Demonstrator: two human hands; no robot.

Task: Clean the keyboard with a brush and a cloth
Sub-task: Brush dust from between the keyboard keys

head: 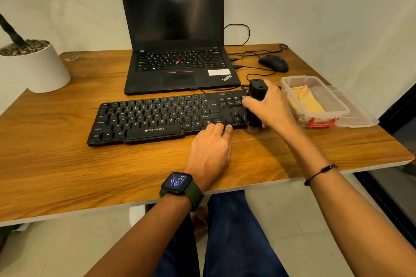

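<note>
The keyboard (166, 117) is steadied on the bench (67, 164) by the flat, relaxed left hand (210, 148) at its front edge, so the brush (256, 105), gripped upright by the right hand (269, 108), can be swept over its right end.

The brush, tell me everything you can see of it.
The brush is black, with a thick plastic-looking handle and dark bristles at the bottom. It stands roughly upright over the right end of the keyboard, bristles down at the near right corner. The right hand grips its handle. The flat top shows two small holes.
</note>
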